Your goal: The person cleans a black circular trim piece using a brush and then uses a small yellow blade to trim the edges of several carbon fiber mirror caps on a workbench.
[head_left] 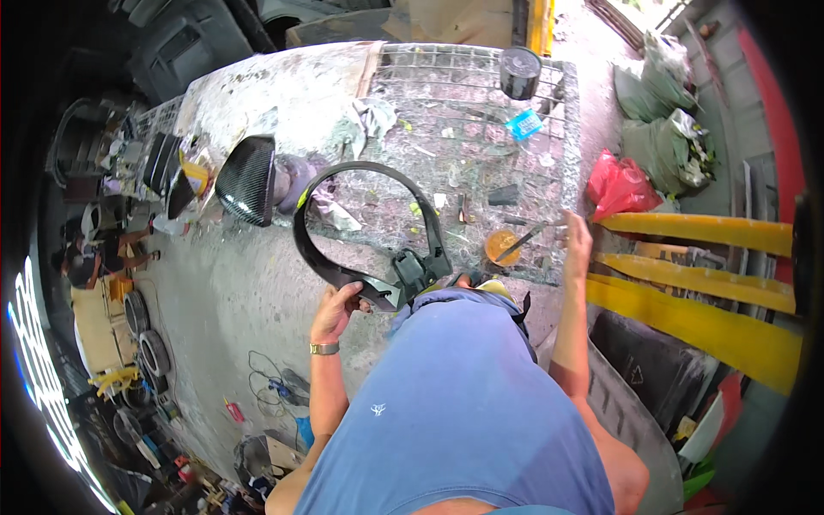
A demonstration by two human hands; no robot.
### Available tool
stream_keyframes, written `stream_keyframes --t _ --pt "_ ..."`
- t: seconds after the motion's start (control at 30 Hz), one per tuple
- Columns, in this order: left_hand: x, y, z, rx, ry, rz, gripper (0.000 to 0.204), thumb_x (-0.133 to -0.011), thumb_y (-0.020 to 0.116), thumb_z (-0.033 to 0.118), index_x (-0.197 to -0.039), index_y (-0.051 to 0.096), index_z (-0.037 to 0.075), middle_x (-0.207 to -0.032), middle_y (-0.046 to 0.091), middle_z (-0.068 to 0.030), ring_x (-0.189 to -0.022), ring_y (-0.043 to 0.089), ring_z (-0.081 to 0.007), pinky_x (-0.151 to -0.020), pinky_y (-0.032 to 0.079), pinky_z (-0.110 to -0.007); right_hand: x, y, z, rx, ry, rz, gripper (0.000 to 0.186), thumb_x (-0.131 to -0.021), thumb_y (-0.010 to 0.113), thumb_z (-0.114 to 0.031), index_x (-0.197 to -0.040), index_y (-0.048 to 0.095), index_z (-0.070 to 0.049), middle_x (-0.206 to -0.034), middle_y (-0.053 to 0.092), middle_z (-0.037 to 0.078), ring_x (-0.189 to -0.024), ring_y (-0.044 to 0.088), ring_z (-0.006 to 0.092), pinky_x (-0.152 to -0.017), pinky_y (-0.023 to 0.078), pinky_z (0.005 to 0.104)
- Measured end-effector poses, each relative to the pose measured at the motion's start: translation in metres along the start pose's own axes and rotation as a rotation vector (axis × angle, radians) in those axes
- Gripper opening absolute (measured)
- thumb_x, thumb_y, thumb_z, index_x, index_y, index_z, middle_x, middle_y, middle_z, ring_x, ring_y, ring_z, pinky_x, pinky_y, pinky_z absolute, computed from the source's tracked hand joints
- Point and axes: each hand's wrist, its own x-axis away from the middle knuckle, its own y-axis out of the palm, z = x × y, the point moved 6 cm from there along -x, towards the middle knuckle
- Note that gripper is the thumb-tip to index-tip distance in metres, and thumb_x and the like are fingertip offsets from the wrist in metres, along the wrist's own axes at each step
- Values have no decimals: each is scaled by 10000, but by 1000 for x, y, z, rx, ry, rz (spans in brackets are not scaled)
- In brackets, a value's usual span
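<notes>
Left hand on a frame, right hand on a stick

My left hand [337, 311] is closed, thumb above, on the lower edge of one black frame [378, 290]; its loop rises ahead and rightward, over the near edge of the bench [283, 86]. My right hand [577, 243] has its fingers pinched around the end of one stick [539, 229], the far end over one orange tub [490, 246]; I cannot tell whether they touch. Beyond are one blue packet [524, 125], one black can [520, 75] and, right of the bench, one red bag [620, 184] and three yellow beams [695, 229]. The packet's pale marks are too small to read; my shirt [446, 378] bears one white emblem.
</notes>
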Motion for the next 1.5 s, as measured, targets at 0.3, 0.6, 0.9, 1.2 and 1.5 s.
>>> stream_keyframes --t 0.3,0.6,0.9,1.2,1.5 --pt "-13 8 1 -63 -46 -111 111 -874 609 117 -890 600 7 -724 654 -94 -525 610 -190 -517 531 -364 31 80 -117 -94 -182 -492 509 -999 394 -430 -1150 629 -4 -1007 645 58 -825 531 104 -712 430 238" --pt "2 23 14 -146 -20 -121 218 -916 591 219 -980 631 14 -720 639 -50 -567 583 -116 -544 461 -258 59 162 -141 -65 -404 -739 463 -992 372 -336 -1253 585 -19 -1264 540 101 -1078 536 179 -858 428 279" --pt "44 1 6 -166 196 81 445 -933 569 383 -695 627 13 -580 600 -32 -479 542 -92 -440 410 -265 65 189 -149 38 -498 -890 483 -1020 315 -324 -1285 540 12 -1253 508 102 -1086 505 190 -889 396 321" --pt "154 -64 -93 59 311 488 470 -956 532 391 -717 637 0 -607 620 -36 -474 574 -95 -457 457 -238 183 269 -147 202 -746 -1284 546 -1013 304 -423 -1293 553 -26 -1223 541 115 -1043 534 217 -869 399 341" --pt "305 -148 -240 352 302 826 358 -953 552 324 -830 641 0 -656 633 -51 -485 578 -96 -458 462 -226 334 336 -98 201 -281 -1646 367 -972 537 -268 -1238 604 -25 -1006 609 48 -822 533 101 -741 444 240"
